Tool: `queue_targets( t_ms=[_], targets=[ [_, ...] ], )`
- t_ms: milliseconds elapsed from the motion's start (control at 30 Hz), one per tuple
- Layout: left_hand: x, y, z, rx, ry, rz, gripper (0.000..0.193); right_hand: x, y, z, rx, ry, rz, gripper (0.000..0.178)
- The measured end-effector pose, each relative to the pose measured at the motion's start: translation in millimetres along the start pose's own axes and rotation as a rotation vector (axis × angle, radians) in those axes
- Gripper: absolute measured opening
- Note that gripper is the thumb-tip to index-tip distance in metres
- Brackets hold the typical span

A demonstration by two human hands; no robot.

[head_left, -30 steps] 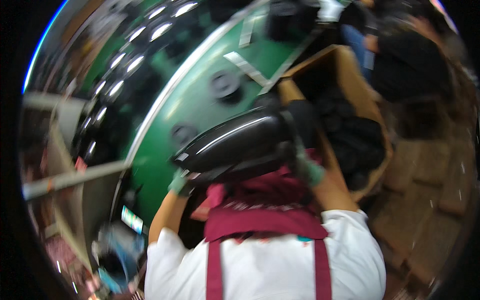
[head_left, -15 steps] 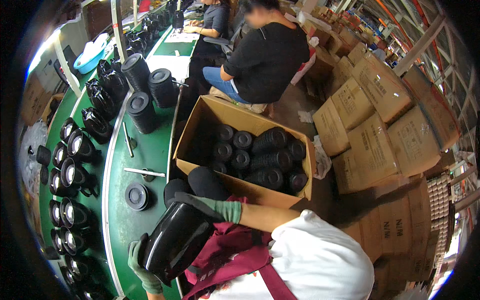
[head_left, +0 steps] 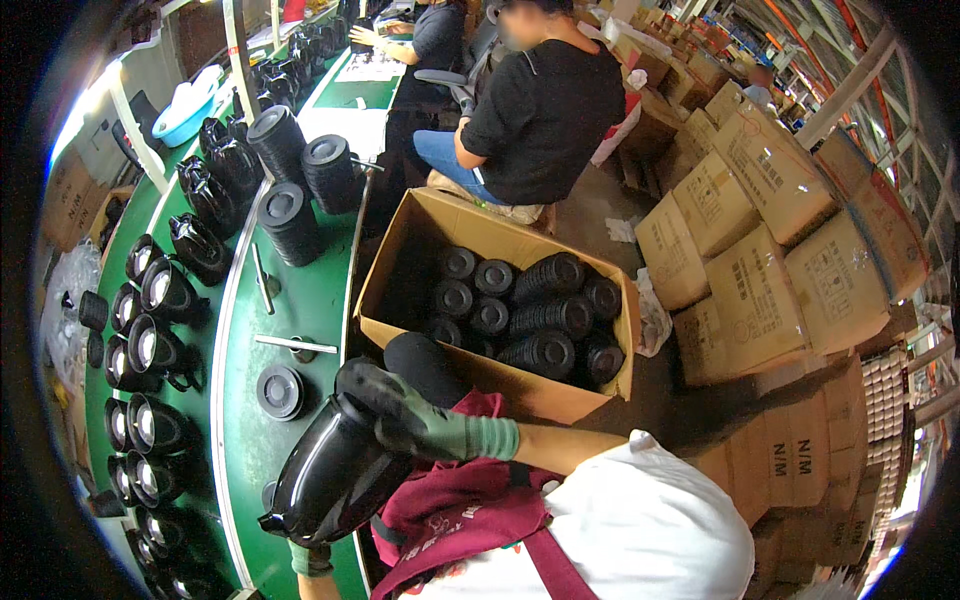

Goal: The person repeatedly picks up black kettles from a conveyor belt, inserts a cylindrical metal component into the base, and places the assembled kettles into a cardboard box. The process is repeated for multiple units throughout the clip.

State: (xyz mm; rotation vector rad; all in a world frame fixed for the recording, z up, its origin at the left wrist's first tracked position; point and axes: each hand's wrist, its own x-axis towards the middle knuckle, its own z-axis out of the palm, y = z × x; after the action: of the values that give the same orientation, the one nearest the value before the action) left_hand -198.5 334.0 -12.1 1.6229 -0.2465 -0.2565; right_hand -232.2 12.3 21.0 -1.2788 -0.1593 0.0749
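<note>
A glossy black jug-shaped housing (head_left: 330,470) lies tilted across my lap at the bench edge, its pointed spout-like lip at the lower left. My right hand (head_left: 405,412), in a grey-green glove with dark palm and fingers, is closed over its upper end. Below the lower end my gloved left hand (head_left: 311,558) bears against the housing; its fingers are hidden behind it. On the green bench (head_left: 240,400) beside the housing lies a round black ridged disc (head_left: 280,392). Above that disc, a metal bar (head_left: 296,344) rests on a small round fitting.
An open carton (head_left: 590,405) with stacked black discs stands right of the bench. More disc stacks (head_left: 288,222) stand farther up. Rows of black housings (head_left: 155,345) line the left side. A person in black (head_left: 545,125) sits ahead, another beyond. Sealed cartons (head_left: 755,270) are piled at right.
My right hand has shifted over the housing's upper end, its fingers now bent there. The housing has turned, bringing its lip into view, and my left hand has slipped from its side to underneath.
</note>
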Motion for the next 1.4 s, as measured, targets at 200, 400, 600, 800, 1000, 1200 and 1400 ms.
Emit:
queue_targets(
  t_ms=[200,400,600,800,1000,1200,1400],
  targets=[
    [4.8,13.7,8.9,-0.234,-0.068,-0.104,0.052,1.4,29.4,9.1,0.164,0.071,-0.08,0.066],
    [24.7,36.5,18.2,0.686,-0.037,0.328,0.039,6.8,50.0,-22.7,-0.021,0.089,0.064,0.045],
    [-15.8,-4.3,22.2,-0.622,-0.09,-0.267,0.039,-28.7,16.6,27.1,-0.238,0.175,-0.352,0.048],
    [-21.7,67.7,14.7,0.431,-0.171,0.201,0.053,-40.6,22.3,8.1,-0.237,0.035,0.029,0.048],
    [-22.3,33.8,59.7,0.649,-0.209,0.378,0.088,-25.2,-37.8,-42.7,-0.216,0.106,0.016,0.05],
    [-24.5,8.8,74.5,0.595,-0.32,0.244,0.099,-11.8,-13.7,-1.1,-1.246,-0.349,-0.153,0.062],
    [-3.2,-1.1,114.8,0.63,-0.286,0.369,0.097,85.4,31.6,-53.0,-0.652,0.033,0.124,0.049]
  ],
)
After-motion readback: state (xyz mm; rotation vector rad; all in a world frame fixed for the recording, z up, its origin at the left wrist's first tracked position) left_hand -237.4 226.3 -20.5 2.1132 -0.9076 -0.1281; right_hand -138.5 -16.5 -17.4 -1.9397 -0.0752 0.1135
